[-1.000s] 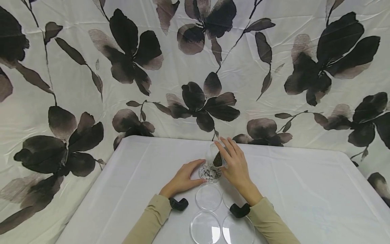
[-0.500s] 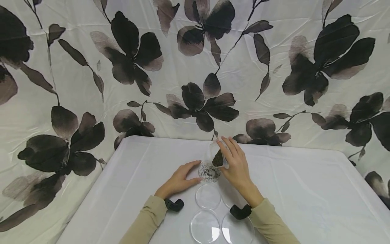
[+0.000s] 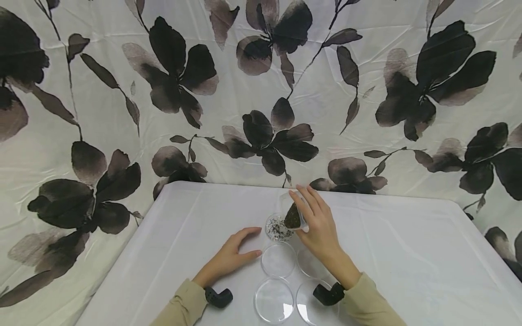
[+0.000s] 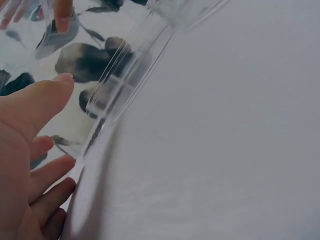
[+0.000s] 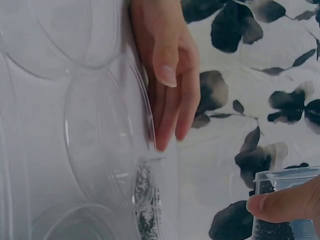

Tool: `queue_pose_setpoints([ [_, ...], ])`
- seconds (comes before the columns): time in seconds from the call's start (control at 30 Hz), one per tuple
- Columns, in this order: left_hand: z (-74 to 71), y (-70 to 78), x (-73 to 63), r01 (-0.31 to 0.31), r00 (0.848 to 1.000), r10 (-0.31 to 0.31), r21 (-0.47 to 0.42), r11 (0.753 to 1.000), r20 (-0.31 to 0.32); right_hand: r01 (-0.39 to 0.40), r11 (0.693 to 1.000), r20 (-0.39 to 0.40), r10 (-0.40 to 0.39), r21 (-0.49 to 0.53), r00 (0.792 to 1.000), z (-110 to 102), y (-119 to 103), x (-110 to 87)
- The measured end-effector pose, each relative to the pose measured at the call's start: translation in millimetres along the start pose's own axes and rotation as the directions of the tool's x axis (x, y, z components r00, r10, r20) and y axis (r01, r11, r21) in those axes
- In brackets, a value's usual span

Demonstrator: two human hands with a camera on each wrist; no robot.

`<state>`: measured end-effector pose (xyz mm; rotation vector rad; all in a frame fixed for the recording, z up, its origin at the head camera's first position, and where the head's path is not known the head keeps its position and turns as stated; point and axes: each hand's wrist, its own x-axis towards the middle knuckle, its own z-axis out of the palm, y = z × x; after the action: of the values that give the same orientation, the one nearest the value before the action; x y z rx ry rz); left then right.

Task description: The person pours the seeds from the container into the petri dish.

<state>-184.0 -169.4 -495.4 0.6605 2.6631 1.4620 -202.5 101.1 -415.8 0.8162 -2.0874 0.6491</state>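
Note:
My right hand (image 3: 320, 226) grips a clear plastic tub (image 3: 292, 217) part filled with dark granules. The tub is tilted just above the right side of a clear round dish (image 3: 276, 227) strewn with dark specks. In the right wrist view the thumb presses the near wall of the tub (image 5: 272, 227). My left hand (image 3: 228, 257) holds nothing, thumb and fingers spread apart. Its fingertips are close to the rim of a clear dish (image 3: 279, 260) in front of the speckled one; whether they touch it I cannot tell. The left wrist view shows the same spread hand (image 4: 25, 145).
More clear round dishes stand nearer me: one at the left (image 3: 274, 301), one at the right (image 3: 316, 308) and another (image 3: 311, 265) partly under my right forearm. A white cloth covers the table (image 3: 408, 253). Behind it hangs a flower-patterned curtain (image 3: 228, 90).
My left hand has drawn away from the speckled dish, back toward me and to the left. The right hand stays beside that dish with the tub, slightly lower in the view.

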Motion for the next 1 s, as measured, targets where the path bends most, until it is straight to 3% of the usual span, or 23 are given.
queue_pose_setpoints([
  [0.4, 12.6, 12.3, -12.6, -0.046, 0.999, 0.046, -0.023, 0.999, -0.001, 0.048, 0.999, 0.054, -0.048, 0.002, 0.997, -7, -15, -11.3],
  [0.7, 24.5, 15.4, -4.0, -0.090, 0.995, 0.092, 0.061, 0.994, -0.036, 0.081, 0.997, 0.059, -0.080, -0.017, 0.995, -8, -17, -19.7],
  [1.0, 23.3, 12.0, -7.2, -0.133, 0.989, 0.138, 0.117, 0.984, -0.042, 0.124, 0.992, 0.048, -0.123, -0.018, 0.991, -2, -18, -22.9],
])
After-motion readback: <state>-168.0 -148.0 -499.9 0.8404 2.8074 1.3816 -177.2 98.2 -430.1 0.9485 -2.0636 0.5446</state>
